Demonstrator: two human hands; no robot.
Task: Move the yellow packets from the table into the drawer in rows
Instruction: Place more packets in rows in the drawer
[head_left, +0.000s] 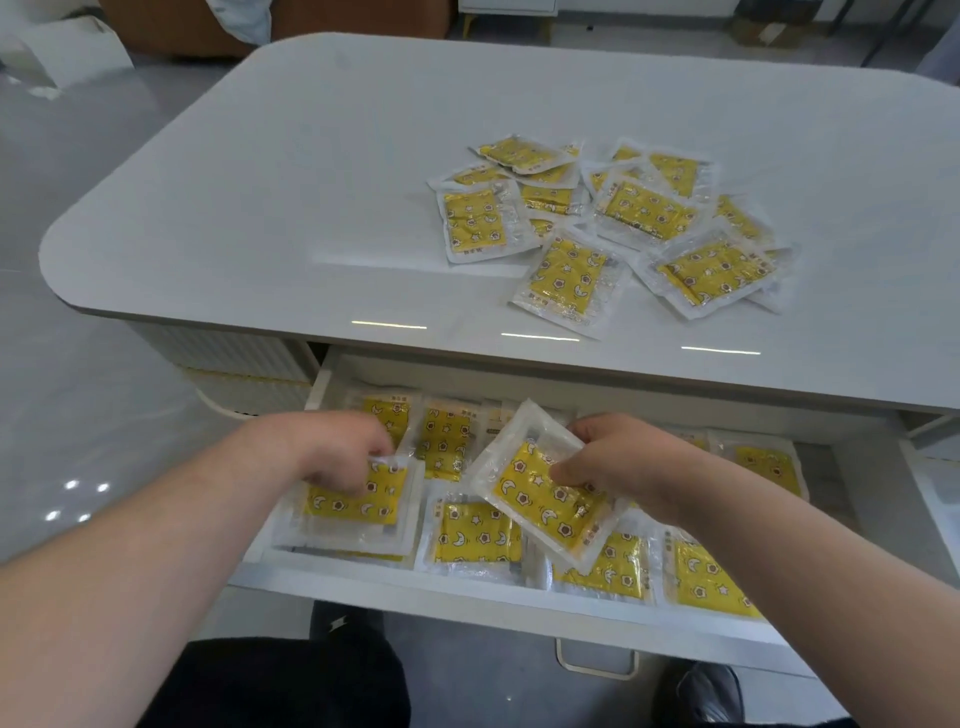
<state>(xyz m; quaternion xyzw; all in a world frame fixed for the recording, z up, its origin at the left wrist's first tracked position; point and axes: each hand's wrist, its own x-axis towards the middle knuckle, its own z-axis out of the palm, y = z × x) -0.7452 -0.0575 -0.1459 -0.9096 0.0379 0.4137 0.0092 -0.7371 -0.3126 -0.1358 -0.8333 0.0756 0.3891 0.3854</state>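
Head view: your right hand (623, 462) pinches a tilted yellow star-printed plastic packet (540, 499) over the open white drawer (467, 590); your left hand (337, 452) pinches a second yellow packet (353, 509), near-left stack.

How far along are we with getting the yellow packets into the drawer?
Done: two rows of packets already lie in the drawer. In hand: the left hand grips the front-left packet; the right hand pinches a tilted packet above the front row. Left: the loose pile on the table.

Both hands (343, 452) (618, 462) hold yellow packets (545, 493) over the drawer (467, 592).
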